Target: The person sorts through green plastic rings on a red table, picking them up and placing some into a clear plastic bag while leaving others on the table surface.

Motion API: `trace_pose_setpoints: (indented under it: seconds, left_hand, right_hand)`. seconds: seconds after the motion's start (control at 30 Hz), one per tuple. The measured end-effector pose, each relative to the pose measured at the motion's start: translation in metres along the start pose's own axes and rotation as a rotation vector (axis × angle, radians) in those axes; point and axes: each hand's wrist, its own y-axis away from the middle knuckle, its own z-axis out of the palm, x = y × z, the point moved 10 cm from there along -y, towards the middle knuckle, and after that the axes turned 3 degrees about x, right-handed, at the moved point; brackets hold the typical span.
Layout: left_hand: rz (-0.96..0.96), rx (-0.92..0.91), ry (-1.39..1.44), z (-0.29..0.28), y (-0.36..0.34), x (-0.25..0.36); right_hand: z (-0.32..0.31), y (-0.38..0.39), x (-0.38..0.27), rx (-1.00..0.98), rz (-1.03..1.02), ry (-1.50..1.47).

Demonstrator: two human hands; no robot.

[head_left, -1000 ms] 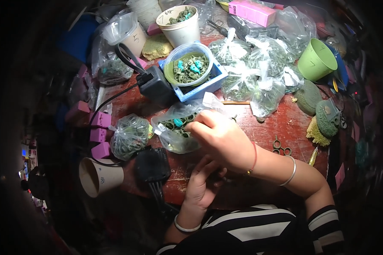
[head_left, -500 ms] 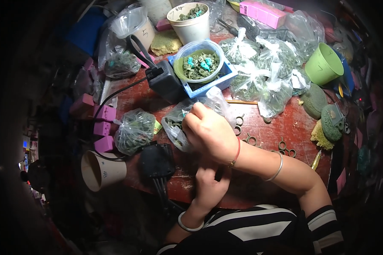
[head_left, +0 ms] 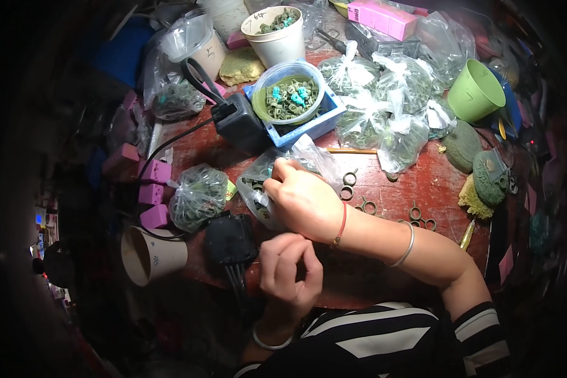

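Observation:
My right hand (head_left: 305, 200) reaches across the middle of the table, palm down with its fingers bent over a clear plastic bag (head_left: 324, 156). Dark green pieces show inside that bag; the fingertips and anything in them are hidden. Just below the right wrist, near the table's front edge, my left hand (head_left: 288, 269) is closed, thumb and fingers curled into a loop. What it pinches, if anything, cannot be made out. Several dark green rings (head_left: 349, 184) lie on the red table (head_left: 384, 195) beyond my right forearm, some partly covered by it.
A tied bag (head_left: 198, 198) and a black box with cables (head_left: 230, 239) stand left. Behind are a blue basket (head_left: 309, 133) holding a tub of green pieces (head_left: 290, 101), and several knotted bags (head_left: 403, 142). A green cup (head_left: 477, 91) and sponges (head_left: 490, 179) are at right.
My left hand has come out from beneath the right wrist, moving a little left and up, and its fingers now show curled. My right hand has shifted slightly left and down, still over the bag.

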Motion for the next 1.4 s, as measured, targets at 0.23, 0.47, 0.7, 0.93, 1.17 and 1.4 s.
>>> trace_pose_setpoints:
  seconds: [0.23, 0.47, 0.7, 0.93, 1.17, 1.4]
  left_hand:
    - [-0.182, -0.057, -0.192, -0.001, 0.002, -0.046]
    - [-0.434, 0.058, 0.275, -0.015, 0.010, -0.059]
    - [-0.726, -0.003, 0.802, 0.014, 0.022, -0.066]
    - [-0.875, -0.069, 0.958, 0.033, 0.035, -0.067]
    - [-0.902, -0.060, 1.030, 0.041, 0.040, -0.063]
    - [-0.668, -0.381, 0.723, 0.057, 0.038, -0.034]
  right_hand:
    - [-0.024, 0.005, 0.003, 0.267, 0.003, -0.146]
    - [-0.060, 0.030, -0.018, 0.216, 0.079, -0.243]
    - [-0.046, 0.082, 0.007, 0.067, 0.505, -0.804]
    - [-0.034, 0.109, 0.016, 0.026, 0.715, -1.157]
    - [-0.035, 0.119, 0.019, 0.031, 0.752, -1.209]
    - [-0.074, 0.140, 0.027, -0.075, 0.658, -0.810]
